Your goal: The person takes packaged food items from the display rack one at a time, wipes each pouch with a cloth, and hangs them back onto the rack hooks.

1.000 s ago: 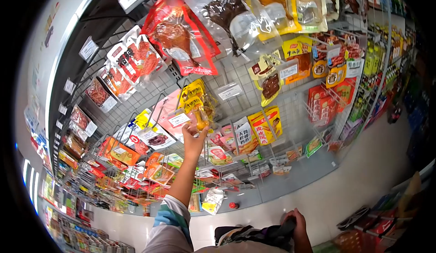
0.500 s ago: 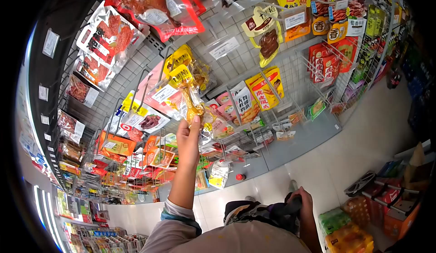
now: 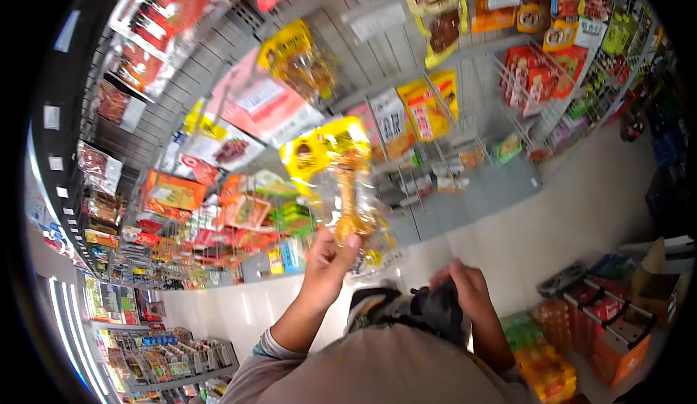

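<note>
My left hand (image 3: 330, 264) grips the lower end of a clear and yellow snack packet (image 3: 341, 179) with a golden-brown drumstick-like piece inside. The packet is off the rack, upright in front of my body. My right hand (image 3: 465, 288) is at waist height beside a dark bundle (image 3: 435, 313); its fingers are bent and blurred, and whether they hold the bundle is unclear. A similar yellow packet (image 3: 298, 59) hangs on the wire rack above.
The wire rack (image 3: 348, 63) curves across the view with many hanging snack bags and metal hooks. A grey base shelf (image 3: 465, 201) runs below it. At the lower right are wrapped drink packs (image 3: 544, 368) and a red crate (image 3: 606, 317). Another shelf (image 3: 163, 360) stands lower left.
My left hand has drawn the packet away from the rack, down and toward my body. My right hand has risen slightly and moved left. The view has shifted.
</note>
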`<state>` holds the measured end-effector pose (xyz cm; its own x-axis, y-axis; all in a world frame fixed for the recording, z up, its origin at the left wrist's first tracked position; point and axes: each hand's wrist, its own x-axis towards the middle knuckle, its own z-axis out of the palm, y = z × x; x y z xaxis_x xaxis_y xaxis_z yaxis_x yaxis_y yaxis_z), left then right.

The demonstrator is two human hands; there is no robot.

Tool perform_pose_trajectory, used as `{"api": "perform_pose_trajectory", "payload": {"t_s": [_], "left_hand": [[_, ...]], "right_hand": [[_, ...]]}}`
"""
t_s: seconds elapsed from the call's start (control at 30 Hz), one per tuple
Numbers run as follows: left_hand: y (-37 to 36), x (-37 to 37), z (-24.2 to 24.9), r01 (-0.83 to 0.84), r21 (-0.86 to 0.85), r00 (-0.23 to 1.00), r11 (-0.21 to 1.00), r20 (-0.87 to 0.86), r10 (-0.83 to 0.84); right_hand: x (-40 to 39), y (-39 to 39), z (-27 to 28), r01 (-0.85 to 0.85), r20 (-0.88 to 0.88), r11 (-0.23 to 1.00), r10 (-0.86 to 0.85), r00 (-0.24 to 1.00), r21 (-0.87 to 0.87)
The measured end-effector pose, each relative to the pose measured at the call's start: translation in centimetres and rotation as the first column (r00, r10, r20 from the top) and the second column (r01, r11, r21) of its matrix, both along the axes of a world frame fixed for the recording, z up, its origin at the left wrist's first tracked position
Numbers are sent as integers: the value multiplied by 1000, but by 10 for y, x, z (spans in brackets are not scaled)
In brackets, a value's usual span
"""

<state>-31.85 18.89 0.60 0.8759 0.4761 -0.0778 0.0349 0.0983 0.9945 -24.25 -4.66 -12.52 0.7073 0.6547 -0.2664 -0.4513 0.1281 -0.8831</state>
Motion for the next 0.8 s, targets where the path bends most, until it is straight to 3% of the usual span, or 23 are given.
{"api": "perform_pose_trajectory", "payload": {"t_s": [0.07,0.13,0.17,0.2,0.27,0.33,0.5,0.6,0.67,0.73,0.8], "left_hand": [[-12,-16,-19,168,-115,981,979,-78,-178],[-30,-22,-26,289,-145,938,946,-156,-310],[-32,-30,-36,341,-82,914,936,-203,-351],[-36,-35,-38,352,-153,887,923,-261,-382],[-43,-39,-44,387,-146,853,910,-317,-414],[-49,-45,-53,320,-204,877,925,-305,-371],[-59,-53,-63,299,-225,901,927,-254,-352],[-67,-61,-68,223,-232,916,947,-283,-285],[-67,-67,-72,268,-135,922,954,-253,-294],[-74,-73,-65,189,-198,915,962,-320,-245],[-84,-79,-60,45,-373,896,927,-396,-203]], "right_hand": [[10,6,28,-39,230,998,26,973,54],[16,12,40,-108,307,993,86,948,56],[21,10,41,-216,323,976,215,922,-33],[25,8,42,-325,328,939,345,879,-118],[22,11,40,-393,290,912,409,865,-115],[21,12,32,-416,258,909,403,878,-5],[24,6,22,-545,165,837,545,822,-54],[27,11,16,-603,246,792,605,757,-93],[30,18,14,-647,262,761,635,727,-48],[26,21,6,-690,212,723,676,706,-6],[19,24,2,-722,164,691,708,686,36]]}}
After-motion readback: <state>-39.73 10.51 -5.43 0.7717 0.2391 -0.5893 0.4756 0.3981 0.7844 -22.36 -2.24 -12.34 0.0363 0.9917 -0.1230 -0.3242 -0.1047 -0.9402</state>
